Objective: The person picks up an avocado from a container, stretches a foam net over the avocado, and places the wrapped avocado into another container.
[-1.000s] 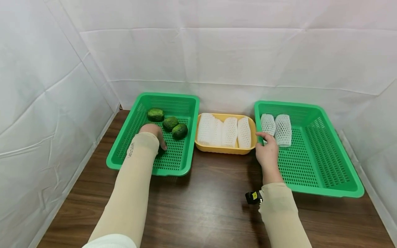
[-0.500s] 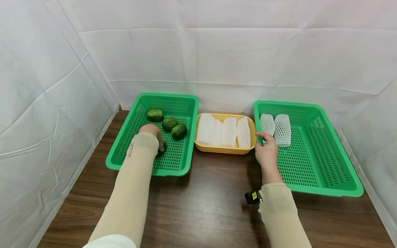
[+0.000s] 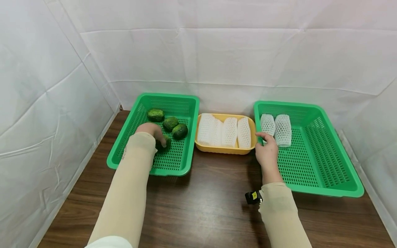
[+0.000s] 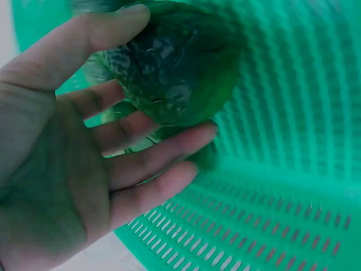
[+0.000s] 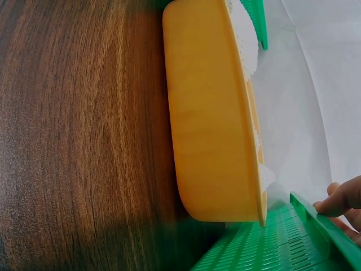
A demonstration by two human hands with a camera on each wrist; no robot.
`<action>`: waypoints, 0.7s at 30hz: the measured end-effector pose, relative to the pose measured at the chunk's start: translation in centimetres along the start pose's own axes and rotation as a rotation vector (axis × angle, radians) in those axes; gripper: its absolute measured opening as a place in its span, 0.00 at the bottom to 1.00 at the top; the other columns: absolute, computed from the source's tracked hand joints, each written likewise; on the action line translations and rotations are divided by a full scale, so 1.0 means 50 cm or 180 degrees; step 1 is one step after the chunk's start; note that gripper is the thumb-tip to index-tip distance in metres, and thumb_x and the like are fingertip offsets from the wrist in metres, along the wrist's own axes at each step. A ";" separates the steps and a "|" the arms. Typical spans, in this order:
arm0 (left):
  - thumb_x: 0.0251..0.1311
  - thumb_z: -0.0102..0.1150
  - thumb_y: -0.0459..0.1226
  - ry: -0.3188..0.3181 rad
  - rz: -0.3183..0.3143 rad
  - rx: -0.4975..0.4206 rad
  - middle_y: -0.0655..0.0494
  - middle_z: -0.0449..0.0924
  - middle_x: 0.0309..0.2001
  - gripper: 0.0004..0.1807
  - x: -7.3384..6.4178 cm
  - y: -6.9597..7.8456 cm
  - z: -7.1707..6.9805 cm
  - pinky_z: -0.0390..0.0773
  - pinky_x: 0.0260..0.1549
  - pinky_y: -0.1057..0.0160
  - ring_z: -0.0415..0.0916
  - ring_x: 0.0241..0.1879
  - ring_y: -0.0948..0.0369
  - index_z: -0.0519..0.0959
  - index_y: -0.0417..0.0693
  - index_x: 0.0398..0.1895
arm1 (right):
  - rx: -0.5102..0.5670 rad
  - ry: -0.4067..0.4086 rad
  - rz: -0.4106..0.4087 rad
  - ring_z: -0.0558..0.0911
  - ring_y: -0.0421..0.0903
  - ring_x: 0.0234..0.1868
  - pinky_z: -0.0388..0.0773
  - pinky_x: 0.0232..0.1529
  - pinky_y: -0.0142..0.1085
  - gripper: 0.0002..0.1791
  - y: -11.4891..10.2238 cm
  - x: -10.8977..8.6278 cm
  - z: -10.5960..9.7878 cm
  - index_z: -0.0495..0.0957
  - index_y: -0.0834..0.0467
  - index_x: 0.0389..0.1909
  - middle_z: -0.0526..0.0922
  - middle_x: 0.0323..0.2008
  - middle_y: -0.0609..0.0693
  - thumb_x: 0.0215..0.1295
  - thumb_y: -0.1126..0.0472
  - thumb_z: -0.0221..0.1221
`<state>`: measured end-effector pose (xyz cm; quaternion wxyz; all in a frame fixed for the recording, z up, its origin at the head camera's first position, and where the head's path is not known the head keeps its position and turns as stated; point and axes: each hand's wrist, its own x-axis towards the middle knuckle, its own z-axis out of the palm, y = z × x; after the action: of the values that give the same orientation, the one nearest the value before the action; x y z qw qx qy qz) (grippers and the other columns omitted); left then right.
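Observation:
In the left green basket [image 3: 145, 98], my left hand [image 3: 152, 131] holds a dark green, wrinkled avocado [image 3: 167, 142]. The left wrist view shows the thumb on one side of this avocado [image 4: 175, 68] and fingertips against the other. Several more avocados [image 3: 170, 124] lie beside it. My right hand [image 3: 267, 151] rests at the near-left rim of the right green basket [image 3: 310, 165], its fingers loosely bent and holding nothing visible. Two white foam net sleeves [image 3: 283, 131] lie in that basket; whether they contain anything is hidden.
Between the baskets stands a yellow tray [image 3: 223, 150] with several white foam net sleeves [image 3: 229, 132]. All stand on a dark wooden table [image 3: 201, 199], against white cloth walls [image 3: 223, 62]. A small black device [image 3: 252, 197] sits at my right wrist.
My left hand has taken hold of the avocado near the basket's middle and shifted it slightly right and up. My right hand has stayed in place.

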<state>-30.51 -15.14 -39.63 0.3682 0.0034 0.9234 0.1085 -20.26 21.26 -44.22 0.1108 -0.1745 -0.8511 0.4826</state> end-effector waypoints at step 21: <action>0.58 0.59 0.41 0.0354 0.0780 -0.0212 0.41 0.52 0.68 0.38 -0.054 0.026 -0.054 0.71 0.36 0.53 0.67 0.44 0.50 0.55 0.46 0.70 | 0.0067 -0.0033 0.0047 0.65 0.55 0.60 0.67 0.36 0.40 0.23 -0.001 0.000 0.000 0.73 0.61 0.56 0.66 0.61 0.58 0.60 0.73 0.43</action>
<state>-30.46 -14.64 -35.61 0.3004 0.0979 0.9309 0.1832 -20.25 21.27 -44.19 0.1046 -0.1771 -0.8452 0.4932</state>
